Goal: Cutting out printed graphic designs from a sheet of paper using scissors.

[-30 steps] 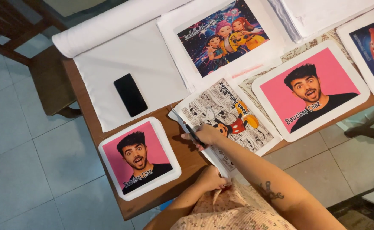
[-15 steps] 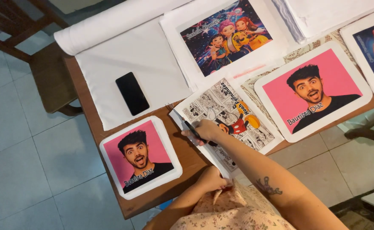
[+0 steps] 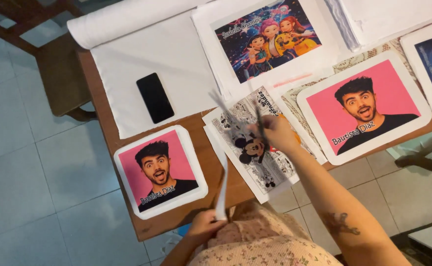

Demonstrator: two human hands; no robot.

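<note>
Pale floor tiles frame the wooden worktop (image 3: 108, 128); right hand (image 3: 276, 133), fingers wrapped round blurred scissors (image 3: 240, 120), lifts them above the comic print (image 3: 255, 162), while left hand (image 3: 203, 227) pinches a trimmed strip (image 3: 222, 189) just below it, clear of the blades.

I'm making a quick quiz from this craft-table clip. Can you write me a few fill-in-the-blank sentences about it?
1. The right hand holds a pair of ____ above the cartoon-mouse print.
2. The left hand pinches a white ____ of trimmed paper.
3. The black phone lies on a ____ sheet.
4. The small portrait print has a ____ background.

Missing words: scissors; strip; white; pink
</note>
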